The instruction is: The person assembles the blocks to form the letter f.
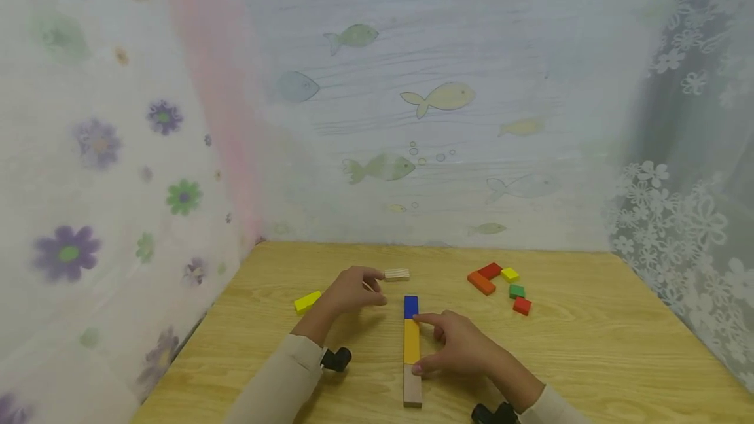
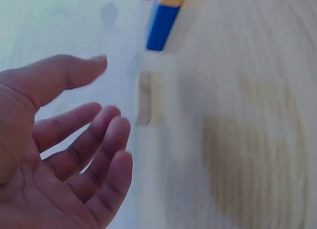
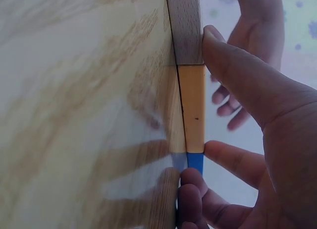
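Observation:
Three blocks lie end to end in a row on the wooden table (image 1: pixel 589 345): a blue block (image 1: pixel 410 307) (image 3: pixel 195 162) farthest away, a yellow block (image 1: pixel 411 341) (image 3: pixel 192 107) in the middle and a plain wood block (image 1: pixel 412 386) (image 3: pixel 184 28) nearest. My right hand (image 1: pixel 427 344) (image 3: pixel 210 90) touches the row's right side, thumb at the wood-yellow joint and forefinger by the blue end. My left hand (image 1: pixel 377 286) (image 2: pixel 106 90) holds nothing, its fingertips just left of a second plain wood block (image 1: pixel 396 274) (image 2: pixel 145 97).
A lone yellow block (image 1: pixel 307 301) lies left of my left hand. At the back right sit an orange block (image 1: pixel 481 282), a red block (image 1: pixel 489 271), a small yellow block (image 1: pixel 510 274), a green block (image 1: pixel 516 290) and another red block (image 1: pixel 521 305). Patterned curtains close in the table.

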A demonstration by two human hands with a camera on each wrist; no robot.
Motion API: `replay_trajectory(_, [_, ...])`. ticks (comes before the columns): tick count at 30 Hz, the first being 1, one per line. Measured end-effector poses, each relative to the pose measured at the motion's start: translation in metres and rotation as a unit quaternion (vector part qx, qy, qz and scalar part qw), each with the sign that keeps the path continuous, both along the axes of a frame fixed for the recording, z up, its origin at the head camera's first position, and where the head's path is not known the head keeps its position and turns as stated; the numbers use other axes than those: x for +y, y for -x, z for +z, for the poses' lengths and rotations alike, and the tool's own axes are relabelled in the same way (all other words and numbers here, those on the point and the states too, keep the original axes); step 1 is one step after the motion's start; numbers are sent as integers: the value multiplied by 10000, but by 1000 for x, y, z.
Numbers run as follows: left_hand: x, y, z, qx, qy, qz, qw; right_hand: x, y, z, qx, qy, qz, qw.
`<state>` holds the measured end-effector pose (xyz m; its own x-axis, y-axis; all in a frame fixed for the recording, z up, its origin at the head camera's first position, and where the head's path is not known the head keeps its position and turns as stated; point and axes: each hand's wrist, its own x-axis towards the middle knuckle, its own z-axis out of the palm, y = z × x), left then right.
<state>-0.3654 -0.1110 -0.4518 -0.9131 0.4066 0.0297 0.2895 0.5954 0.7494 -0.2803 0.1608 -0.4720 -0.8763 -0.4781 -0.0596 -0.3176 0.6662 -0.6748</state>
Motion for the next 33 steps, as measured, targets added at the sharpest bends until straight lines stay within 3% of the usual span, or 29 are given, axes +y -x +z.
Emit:
replay_trajectory(5, [-26, -7, 6, 335, -118, 465, 9983, 0, -2, 1, -12, 21, -10, 10000])
replay_trajectory(11, [-62, -14, 6, 727, -108, 1151, 9906, 0, -3, 2, 17, -12, -32, 10000])
replay_trajectory(16, [-98, -14, 6, 873, 111, 1451, 9855, -1, -3, 3, 52, -54, -21, 10000])
replay_trajectory(24, [-143, -10, -1, 399, 161, 1636, 9856, 1, -3, 3, 47, -52, 1, 10000])
replay_trajectory(28, [-153, -11, -7, 16, 41, 1618, 9868, 1, -2, 2, 32, -61, 12, 10000])
replay_trajectory(33, [-156, -10, -14, -111, 24, 1368, 9905, 1, -3, 2, 106, -79, 36, 9999])
